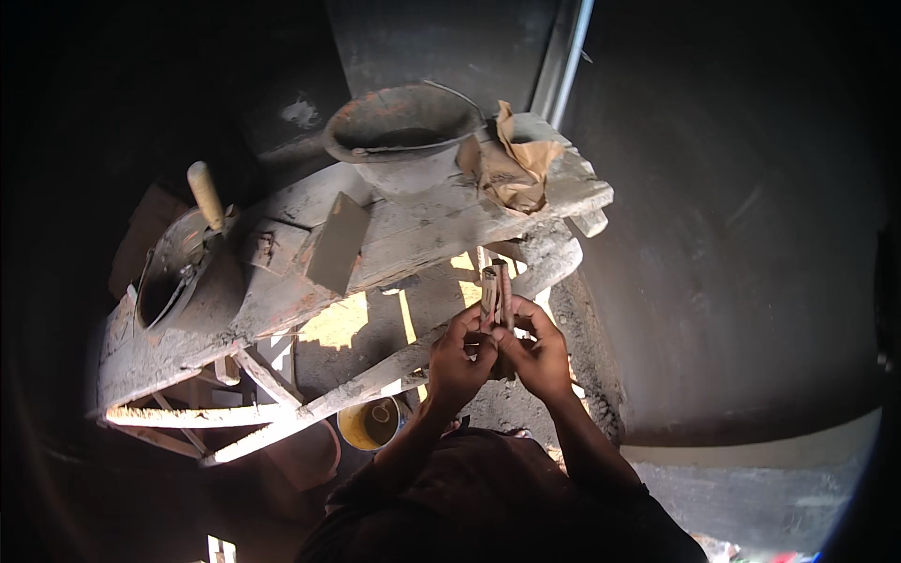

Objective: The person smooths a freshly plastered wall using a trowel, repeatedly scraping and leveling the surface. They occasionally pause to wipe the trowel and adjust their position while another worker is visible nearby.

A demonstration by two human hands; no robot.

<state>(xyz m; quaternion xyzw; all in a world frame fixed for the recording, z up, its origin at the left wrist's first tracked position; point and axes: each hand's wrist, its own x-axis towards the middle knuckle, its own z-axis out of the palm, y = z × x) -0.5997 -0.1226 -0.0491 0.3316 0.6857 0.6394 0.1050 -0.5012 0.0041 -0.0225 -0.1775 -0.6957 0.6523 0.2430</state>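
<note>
Close in front of my body, my left hand (461, 362) and my right hand (537, 355) meet around a narrow brownish folded piece (489, 298) that looks like paper or card. Two slim upright parts of it stick up above the fingers, side by side; its exact kind cannot be made out. Both hands are closed, thumbs toward each other, and cover the lower part. Beyond them stands a mortar-stained wooden scaffold bench (404, 246). Crumpled brown paper (522, 178) lies at its right end, the bench item nearest to my hands.
A wide mortar-crusted bucket (404, 169) stands on the bench. Left of it are a flat rectangular board (339, 246) and a smaller bucket (202, 291) with a wooden-handled tool (206, 195). A yellow-rimmed bucket (355, 436) sits below. A dark plastered wall (732, 235) rises at right.
</note>
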